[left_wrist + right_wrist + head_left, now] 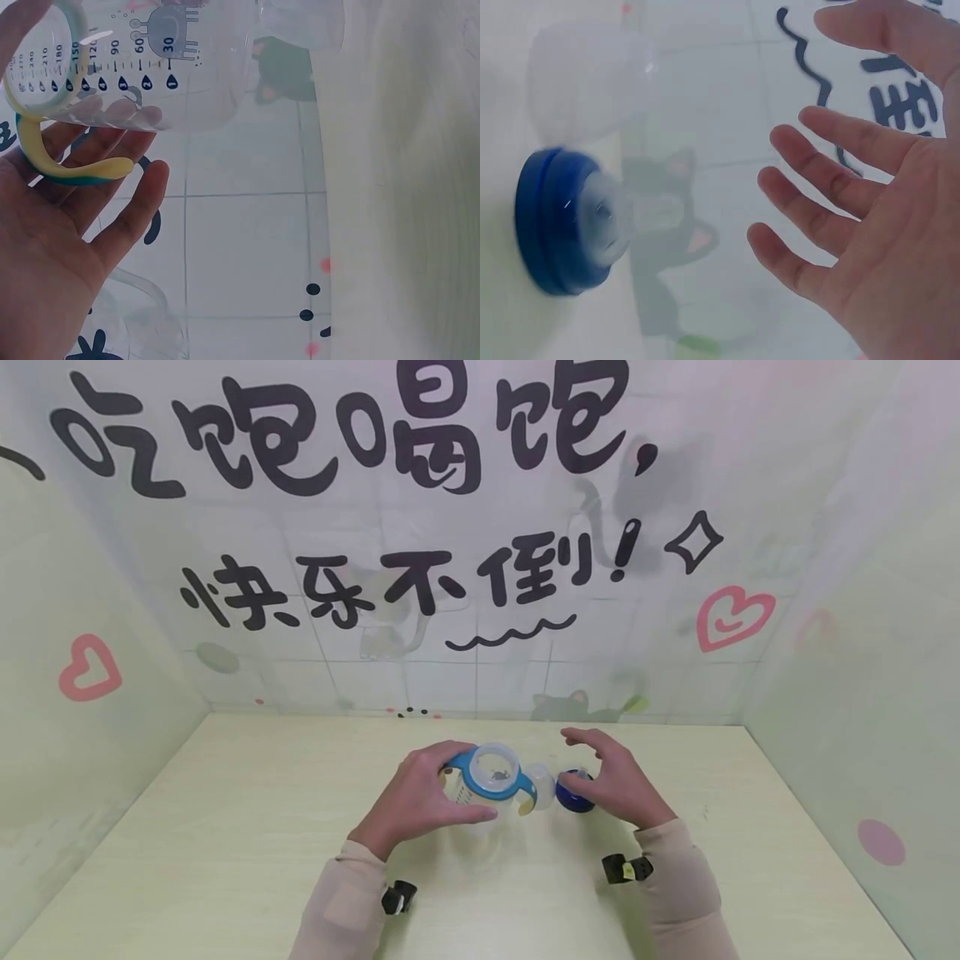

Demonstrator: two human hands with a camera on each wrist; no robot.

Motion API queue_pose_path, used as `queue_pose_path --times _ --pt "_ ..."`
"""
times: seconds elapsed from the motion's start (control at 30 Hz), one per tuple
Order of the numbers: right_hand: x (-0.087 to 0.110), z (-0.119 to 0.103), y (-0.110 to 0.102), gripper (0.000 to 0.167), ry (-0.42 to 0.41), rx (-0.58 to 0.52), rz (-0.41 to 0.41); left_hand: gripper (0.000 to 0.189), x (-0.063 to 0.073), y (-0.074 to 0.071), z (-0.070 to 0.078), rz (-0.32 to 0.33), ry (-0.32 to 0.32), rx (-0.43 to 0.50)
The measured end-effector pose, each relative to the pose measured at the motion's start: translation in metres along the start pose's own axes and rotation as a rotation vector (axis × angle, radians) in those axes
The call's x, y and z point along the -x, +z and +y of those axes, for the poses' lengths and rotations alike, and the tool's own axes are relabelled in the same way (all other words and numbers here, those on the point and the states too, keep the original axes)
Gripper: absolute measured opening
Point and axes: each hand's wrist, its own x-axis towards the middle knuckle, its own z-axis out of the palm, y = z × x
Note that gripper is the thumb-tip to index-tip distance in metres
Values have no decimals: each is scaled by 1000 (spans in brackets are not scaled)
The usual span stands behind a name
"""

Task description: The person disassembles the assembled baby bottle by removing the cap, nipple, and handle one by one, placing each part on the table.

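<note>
The clear feeding bottle [142, 67] is over the middle of the table [262, 843], its base raised off the surface, mouth upward and uncovered. Dark volume marks and a grey animal print are legible on its wall. A blue ring [468, 777] encircles its upper part, with one blue-and-yellow handle on the left and another on the right.

The left hand [423, 793] grips the bottle from the left: thumb along the near side, fingers curved round the far side, clamped on the bottle.

Immediately right of the bottle, a translucent dome cap [589, 82] stands on the table. Right of it sits a blue collar [562, 225] with a clear teat upward; whether cap and collar touch cannot be determined.

The right hand [618, 781] is above and right of the collar, fingers spread apart, thumb well away from them, holding nothing.

Both forearms wear beige sleeves [341, 906]. Beyond the table's far edge, the back wall [480, 685] bears black lettering [420, 581] and, at right, a pink heart [703, 627].
</note>
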Motion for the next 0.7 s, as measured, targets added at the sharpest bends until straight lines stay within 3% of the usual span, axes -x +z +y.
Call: queue_pose_path --times 0.27,0.5,0.7 --pt "3 -34 -1 44 -132 -105 -53 75 0 -1 0 -3 0 31" --pt "4 -48 4 46 -163 -153 -137 75 1 -1 -1 9 5 40" --pt "5 -55 9 44 -179 -141 -108 74 1 -1 -2 30 5 49"
